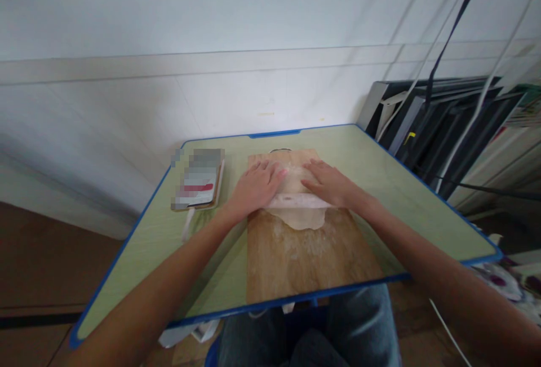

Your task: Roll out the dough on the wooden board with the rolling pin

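Observation:
A thin, pale sheet of dough lies on a wooden board dusted with flour. Across the dough runs a light-coloured rolling pin, its ends partly covered by my hands. My left hand rests palm down at the pin's left end, fingers stretched forward toward the dough's far part. On the opposite end, my right hand is palm down too, with its fingers extended and the thumb pointing inward. Neither hand has its fingers wrapped round the pin.
A phone, partly pixelated, stands at the left of the green, blue-edged table. Dark flat panels lean at the right, with cables hanging before them. A white wall rises behind the table.

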The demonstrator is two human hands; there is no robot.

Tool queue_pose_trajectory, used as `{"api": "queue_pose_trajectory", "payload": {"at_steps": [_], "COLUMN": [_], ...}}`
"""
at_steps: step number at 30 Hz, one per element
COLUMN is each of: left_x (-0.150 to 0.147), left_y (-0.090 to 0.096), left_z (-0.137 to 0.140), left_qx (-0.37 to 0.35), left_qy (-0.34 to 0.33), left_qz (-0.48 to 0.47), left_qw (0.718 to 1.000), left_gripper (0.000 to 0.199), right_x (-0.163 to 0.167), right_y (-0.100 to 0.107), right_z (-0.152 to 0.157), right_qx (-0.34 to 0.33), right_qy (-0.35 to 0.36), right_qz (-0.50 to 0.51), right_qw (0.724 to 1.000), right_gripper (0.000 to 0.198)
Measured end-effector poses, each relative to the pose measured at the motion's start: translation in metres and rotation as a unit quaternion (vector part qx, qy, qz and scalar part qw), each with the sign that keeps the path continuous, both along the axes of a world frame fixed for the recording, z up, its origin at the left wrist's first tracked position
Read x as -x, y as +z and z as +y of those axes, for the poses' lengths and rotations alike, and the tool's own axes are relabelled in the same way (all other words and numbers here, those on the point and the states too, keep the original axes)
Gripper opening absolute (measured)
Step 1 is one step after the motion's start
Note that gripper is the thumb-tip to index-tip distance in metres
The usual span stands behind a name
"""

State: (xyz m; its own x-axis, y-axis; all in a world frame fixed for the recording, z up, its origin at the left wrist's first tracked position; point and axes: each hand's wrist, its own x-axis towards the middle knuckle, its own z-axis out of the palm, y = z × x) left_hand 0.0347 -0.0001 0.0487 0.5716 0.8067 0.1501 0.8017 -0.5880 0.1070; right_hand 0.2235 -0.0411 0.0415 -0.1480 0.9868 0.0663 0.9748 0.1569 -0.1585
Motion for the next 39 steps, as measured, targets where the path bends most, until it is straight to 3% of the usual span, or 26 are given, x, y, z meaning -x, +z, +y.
{"api": "queue_pose_trajectory", "payload": {"at_steps": [3,11,14,20,28,36,39], "left_x": [-0.001,0.018,0.014,-0.001,0.018,0.000,0.002], "left_y": [0.000,-0.003,-0.002,0.001,-0.003,0.002,0.001], "left_z": [0.003,-0.054,-0.040,0.008,-0.044,0.005,-0.004], "left_qx": [-0.001,0.002,0.005,0.044,0.006,0.039,0.005], "left_qy": [-0.003,-0.055,-0.041,-0.018,-0.063,-0.019,-0.009], "left_qz": [0.001,0.057,0.040,-0.024,0.053,-0.004,0.021], "left_qw": [1.000,0.997,0.998,0.999,0.997,0.999,1.000], "left_gripper": [0.053,0.055,0.055,0.054,0.054,0.056,0.053], "right_x": [0.000,0.014,0.010,0.000,0.008,0.001,0.003], "right_y": [0.001,0.001,0.001,0.000,0.001,0.002,0.002], "right_z": [0.004,-0.056,-0.043,0.000,-0.046,0.003,-0.007], "right_qx": [0.005,-0.074,-0.065,0.021,-0.063,0.019,0.003], "right_qy": [-0.010,0.041,0.041,0.011,0.068,0.021,0.017], "right_qz": [-0.005,-0.056,-0.049,-0.005,-0.042,0.016,-0.003], "right_qw": [1.000,0.995,0.996,1.000,0.995,0.999,1.000], "right_gripper": [0.053,0.049,0.049,0.052,0.050,0.050,0.052]}}
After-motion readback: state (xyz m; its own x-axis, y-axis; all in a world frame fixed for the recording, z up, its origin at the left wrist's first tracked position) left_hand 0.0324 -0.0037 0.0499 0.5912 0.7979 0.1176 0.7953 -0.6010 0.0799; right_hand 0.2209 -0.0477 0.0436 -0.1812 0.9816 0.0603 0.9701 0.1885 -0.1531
